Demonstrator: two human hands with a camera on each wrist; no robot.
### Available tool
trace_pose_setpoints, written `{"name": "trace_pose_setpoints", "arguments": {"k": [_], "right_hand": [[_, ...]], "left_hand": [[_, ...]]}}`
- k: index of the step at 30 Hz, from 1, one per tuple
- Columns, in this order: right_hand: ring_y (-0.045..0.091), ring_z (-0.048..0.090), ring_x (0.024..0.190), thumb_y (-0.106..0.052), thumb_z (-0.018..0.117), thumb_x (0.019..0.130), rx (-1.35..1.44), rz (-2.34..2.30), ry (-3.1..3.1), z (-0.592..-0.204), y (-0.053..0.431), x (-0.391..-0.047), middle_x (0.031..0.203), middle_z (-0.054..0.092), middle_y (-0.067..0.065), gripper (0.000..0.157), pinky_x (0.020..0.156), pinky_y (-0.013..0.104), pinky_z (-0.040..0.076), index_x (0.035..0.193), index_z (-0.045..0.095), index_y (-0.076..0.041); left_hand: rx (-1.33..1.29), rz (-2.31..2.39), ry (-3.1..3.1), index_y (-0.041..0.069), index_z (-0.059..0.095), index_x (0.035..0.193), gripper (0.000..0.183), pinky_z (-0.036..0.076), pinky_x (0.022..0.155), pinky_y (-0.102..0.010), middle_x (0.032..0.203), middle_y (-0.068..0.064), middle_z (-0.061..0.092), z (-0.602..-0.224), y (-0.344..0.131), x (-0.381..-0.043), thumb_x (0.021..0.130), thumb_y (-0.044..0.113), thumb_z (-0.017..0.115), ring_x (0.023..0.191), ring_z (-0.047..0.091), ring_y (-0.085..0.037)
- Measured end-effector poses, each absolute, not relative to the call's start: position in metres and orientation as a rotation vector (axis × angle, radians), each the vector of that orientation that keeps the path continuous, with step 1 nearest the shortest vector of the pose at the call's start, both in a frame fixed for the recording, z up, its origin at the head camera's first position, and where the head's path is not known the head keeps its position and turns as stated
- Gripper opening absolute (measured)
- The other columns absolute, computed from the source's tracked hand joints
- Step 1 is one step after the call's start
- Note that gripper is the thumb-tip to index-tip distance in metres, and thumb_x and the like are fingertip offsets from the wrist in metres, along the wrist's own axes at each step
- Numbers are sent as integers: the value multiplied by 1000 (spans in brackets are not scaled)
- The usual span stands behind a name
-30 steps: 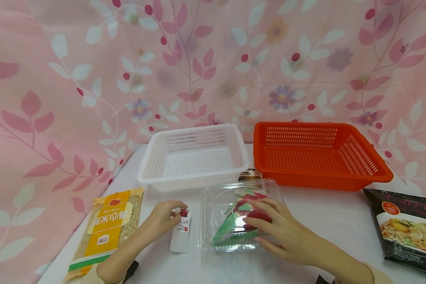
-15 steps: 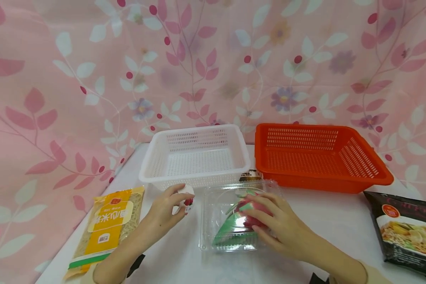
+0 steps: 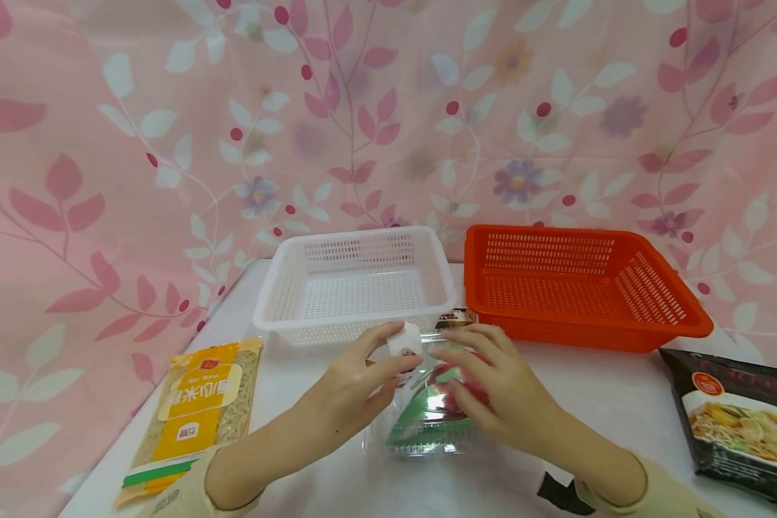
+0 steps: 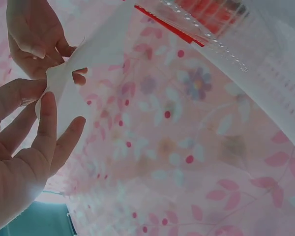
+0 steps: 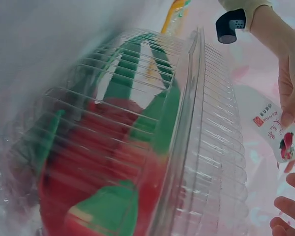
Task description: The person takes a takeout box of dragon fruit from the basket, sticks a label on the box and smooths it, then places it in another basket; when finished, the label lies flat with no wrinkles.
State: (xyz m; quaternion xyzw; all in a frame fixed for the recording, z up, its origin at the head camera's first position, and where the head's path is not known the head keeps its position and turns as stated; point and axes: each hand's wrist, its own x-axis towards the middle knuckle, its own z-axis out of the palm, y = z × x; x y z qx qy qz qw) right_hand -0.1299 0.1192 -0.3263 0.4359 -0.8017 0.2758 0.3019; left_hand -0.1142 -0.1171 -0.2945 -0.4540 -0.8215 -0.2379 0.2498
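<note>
Between thumb and fingers, my left hand (image 3: 352, 378) pinches a white paper label (image 3: 403, 341), raised over the left part of a clear plastic clamshell box (image 3: 421, 452). A dragon fruit picture and red print show on the label (image 5: 280, 140) in the right wrist view. Inside the lidded box lies a red and green dragon fruit (image 5: 108, 147). My right hand (image 3: 501, 381) is over the box's right side, fingers spread and gently bent, near the label. Seen from the left wrist, the right hand (image 4: 34, 37) is just beyond the label; whether it touches is unclear.
Behind the box stand a white basket (image 3: 356, 324) and a red basket (image 3: 557, 320). A small dark-printed item (image 3: 456, 317) sits between them. A yellow noodle bag (image 3: 194, 410) lies at left, a black noodle bag (image 3: 738, 424) at right. A floral curtain (image 3: 388, 108) hangs behind.
My left hand has lifted the label off the table at left of the box and brought it rightward over the box. The right hand has stayed over the box, shifting slightly.
</note>
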Motion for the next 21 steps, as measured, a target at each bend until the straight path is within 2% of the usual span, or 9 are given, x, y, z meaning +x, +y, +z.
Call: {"name": "trace_pose_setpoints", "arguments": {"k": [3,7,13,16,21], "right_hand": [[25,43,114,-29,48,92,1142,761,-2127,-323,118,-130,125,54,5,33,98,34,35,116,61,-11],[24,43,111,-37,42,94,1124,798,-2103,-321,117,-130,122,54,6,38,95,31,38,114,62,-10],[24,44,101,-33,46,94,1122,850,-2005,-317,116,-133,114,55,10,33,80,21,41,103,64,-7],[24,43,98,-33,47,94,1115,886,-2010,-315,116,-133,111,54,10,33,79,21,40,100,64,-6],[24,44,94,-30,50,93,1105,920,-1952,-314,114,-136,104,55,10,30,76,19,39,96,65,-4]], "left_hand": [[-1275,-651,-2248,10,60,113,45,48,70,-14,131,-18,44,-293,-110,-114,73,-8,68,110,53,-30],[-1287,-646,-2235,10,59,115,44,48,78,-19,130,-17,45,-291,-102,-116,75,-5,69,111,52,-27],[-1327,-623,-2167,6,53,124,57,46,79,-15,128,-18,45,-289,-91,-119,71,-3,74,92,59,-18],[-1341,-652,-2146,4,51,126,60,45,77,-11,128,-19,45,-288,-88,-121,71,-5,73,83,59,-14],[-1364,-739,-2109,0,51,125,58,44,76,-9,127,-19,45,-287,-84,-123,71,-9,70,78,62,-11]]}}
